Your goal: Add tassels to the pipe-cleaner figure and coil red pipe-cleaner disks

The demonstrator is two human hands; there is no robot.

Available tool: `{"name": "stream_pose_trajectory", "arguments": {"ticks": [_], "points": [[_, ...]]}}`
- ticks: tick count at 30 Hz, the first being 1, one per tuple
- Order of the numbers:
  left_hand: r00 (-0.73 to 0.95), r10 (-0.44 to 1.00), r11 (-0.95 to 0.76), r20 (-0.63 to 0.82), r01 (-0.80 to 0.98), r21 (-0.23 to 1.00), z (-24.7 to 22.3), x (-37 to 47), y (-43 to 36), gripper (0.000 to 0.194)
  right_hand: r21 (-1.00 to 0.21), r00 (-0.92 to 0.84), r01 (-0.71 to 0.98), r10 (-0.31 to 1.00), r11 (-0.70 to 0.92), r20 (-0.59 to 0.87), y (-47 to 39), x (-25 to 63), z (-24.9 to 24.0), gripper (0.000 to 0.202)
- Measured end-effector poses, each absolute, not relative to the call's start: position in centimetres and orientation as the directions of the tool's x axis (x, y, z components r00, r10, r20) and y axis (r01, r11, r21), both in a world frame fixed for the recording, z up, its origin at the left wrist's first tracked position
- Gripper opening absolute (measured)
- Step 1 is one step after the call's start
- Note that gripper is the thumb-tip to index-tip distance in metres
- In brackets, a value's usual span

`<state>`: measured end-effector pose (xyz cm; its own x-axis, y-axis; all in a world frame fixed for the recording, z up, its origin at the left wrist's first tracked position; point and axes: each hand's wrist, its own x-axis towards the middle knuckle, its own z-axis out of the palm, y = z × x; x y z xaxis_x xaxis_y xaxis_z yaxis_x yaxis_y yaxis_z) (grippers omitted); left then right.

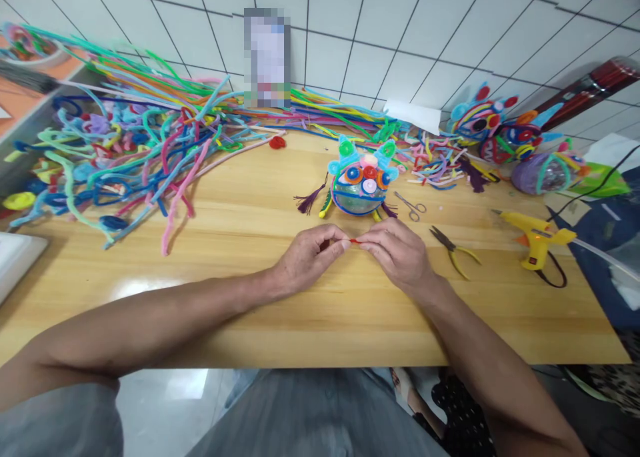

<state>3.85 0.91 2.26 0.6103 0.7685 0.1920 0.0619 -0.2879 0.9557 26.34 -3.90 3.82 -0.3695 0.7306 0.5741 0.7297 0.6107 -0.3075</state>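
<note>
Through the head camera I saw the left hand (313, 253) and the right hand (400, 250) nearly meeting, thumb and fingertips of each pinched together with no gap on a small red piece (355, 241). That piece lay between them, just on the near side of the colourful face figure (359, 180); I couldn't tell its full length. Right of the figure I made out scissors (414, 211), then pliers (454, 250) and a yellow glue gun (537, 237) on the wooden table (300, 337).
</note>
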Motion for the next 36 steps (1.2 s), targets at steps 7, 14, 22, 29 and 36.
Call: {"name": "stream_pose_trajectory", "arguments": {"ticks": [7, 14, 22, 29, 36], "points": [[0.552, 0.785, -0.418, 0.281, 0.137, 0.898, 1.7, 3.9, 1.0, 0.014, -0.287, -0.405, 0.731, 0.732, 0.620, 0.548, -3.6, 26.3, 3.7, 0.012], [0.530, 0.733, -0.555, 0.426, 0.104, 0.825, 1.0, 4.0, 0.9, 0.013, -0.253, -0.415, 0.726, 0.701, 0.639, 0.580, -3.9, 26.0, 3.7, 0.014], [0.556, 0.732, -0.548, 0.394, 0.136, 0.825, 1.2, 4.0, 1.0, 0.011, -0.303, -0.419, 0.733, 0.755, 0.609, 0.505, -3.8, 26.2, 3.5, 0.015], [0.587, 0.717, -0.560, 0.377, 0.163, 0.812, 1.1, 4.0, 1.1, 0.013, -0.263, -0.431, 0.760, 0.764, 0.594, 0.481, -3.6, 26.4, 3.6, 0.017], [0.653, 0.662, -0.603, 0.368, 0.172, 0.779, 0.9, 3.8, 1.0, 0.019, -0.232, -0.432, 0.766, 0.747, 0.600, 0.506, -3.9, 26.4, 3.9, 0.017]]}}
